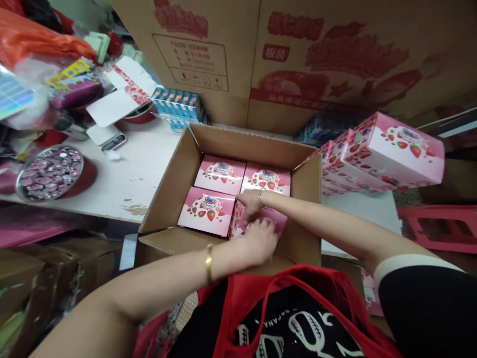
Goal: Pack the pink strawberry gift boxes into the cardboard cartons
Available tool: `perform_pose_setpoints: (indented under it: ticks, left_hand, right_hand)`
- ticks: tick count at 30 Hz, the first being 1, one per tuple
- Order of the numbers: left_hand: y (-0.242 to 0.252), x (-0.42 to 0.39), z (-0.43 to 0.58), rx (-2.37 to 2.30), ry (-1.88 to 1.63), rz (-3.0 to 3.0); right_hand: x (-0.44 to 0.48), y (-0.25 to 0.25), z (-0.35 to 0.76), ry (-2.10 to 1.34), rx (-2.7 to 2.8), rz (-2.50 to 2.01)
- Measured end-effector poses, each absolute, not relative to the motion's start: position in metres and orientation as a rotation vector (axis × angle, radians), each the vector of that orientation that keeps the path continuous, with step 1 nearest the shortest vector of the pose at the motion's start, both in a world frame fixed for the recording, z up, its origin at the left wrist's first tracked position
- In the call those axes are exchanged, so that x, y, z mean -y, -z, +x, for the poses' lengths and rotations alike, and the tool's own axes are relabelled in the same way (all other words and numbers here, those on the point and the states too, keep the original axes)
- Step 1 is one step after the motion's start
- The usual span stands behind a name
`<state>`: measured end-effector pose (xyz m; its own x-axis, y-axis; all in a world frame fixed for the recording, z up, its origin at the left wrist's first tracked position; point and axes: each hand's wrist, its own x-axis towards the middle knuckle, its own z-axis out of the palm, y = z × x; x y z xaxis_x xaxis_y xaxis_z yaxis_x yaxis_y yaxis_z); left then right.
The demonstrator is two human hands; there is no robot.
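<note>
A brown cardboard carton (pixel 257 134) stands with its flaps up, and several pink strawberry-print boxes sit inside it. My left hand (pixel 263 241), with a gold bangle at the wrist, grips the front of the pink box (pixel 238 219) in the front right corner. That box sits a little tilted, its printed side showing. My right hand (pixel 250 203), wearing a thin silver bracelet, holds the same box at its far left edge. Both hands hide much of the box top, and some fingertips are out of sight. Beside it lies the front left box (pixel 206 211).
More pink boxes (pixel 402 149) are stacked right of the carton. Large printed cartons (pixel 238 59) form a wall behind. On the white table (pixel 149 169) at left are a bowl of small wrapped pieces (pixel 52 171), a small scale (pixel 112 141) and blue packs (pixel 177 104).
</note>
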<state>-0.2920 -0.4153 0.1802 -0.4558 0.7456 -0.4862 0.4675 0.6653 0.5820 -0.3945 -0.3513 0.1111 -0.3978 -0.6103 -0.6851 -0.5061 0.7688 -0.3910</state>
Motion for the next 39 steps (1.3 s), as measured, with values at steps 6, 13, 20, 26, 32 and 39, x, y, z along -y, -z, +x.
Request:
perform_pose_setpoints:
  ticks: [6,13,20,26,32,39]
  left_hand:
    - [-0.196,0.5,-0.306,-2.26,-0.799,0.483]
    - [-0.121,0.514,-0.319,-2.139,-0.814,0.323]
    - [-0.091,0.487,-0.32,-2.301,-0.519,0.221]
    - [-0.093,0.487,-0.315,-2.351,-0.481,0.137]
    - [-0.094,0.481,-0.32,-2.334,-0.462,0.188]
    - [-0.078,0.494,-0.324,-2.269,-0.6,0.311]
  right_hand:
    - [0.341,-0.104,-0.409,0.302,-2.031,-0.896]
    - [0.334,-0.101,-0.403,0.467,-2.005,-0.833]
    - [0.329,-0.088,-0.401,0.722,-1.916,-0.744]
    - [0.322,-0.085,-0.392,0.822,-1.934,-0.857]
    - [0.322,-0.085,-0.399,0.706,-1.947,-0.834]
    - [0.324,-0.095,-0.402,0.483,-1.927,-0.865]
